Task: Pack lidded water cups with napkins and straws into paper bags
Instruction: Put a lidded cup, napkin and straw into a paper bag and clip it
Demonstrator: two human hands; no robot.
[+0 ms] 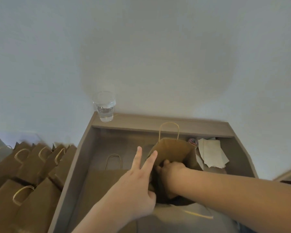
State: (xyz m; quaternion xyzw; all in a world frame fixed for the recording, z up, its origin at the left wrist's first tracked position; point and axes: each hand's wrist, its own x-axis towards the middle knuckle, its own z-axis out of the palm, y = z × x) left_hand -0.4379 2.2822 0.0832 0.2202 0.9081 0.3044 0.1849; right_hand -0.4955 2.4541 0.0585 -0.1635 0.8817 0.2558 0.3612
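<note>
A brown paper bag (173,152) stands open in the recessed desk top (84,157), its twine handle upright. My left hand (133,185) holds the bag's left wall: two fingers lie straight along the outside and the thumb sits at the rim. My right hand (170,172) reaches down into the bag's mouth, and its fingers are hidden inside. A clear lidded cup of water (105,107) stands on the back ledge at the left corner. Pale napkins (212,153) lie right of the bag. A small striped item (192,141) behind the bag is unclear.
Another paper bag (106,180) lies flat on the desk under my left forearm. Several more brown bags (32,167) with handles are packed together left of the desk. A plain wall rises right behind the ledge.
</note>
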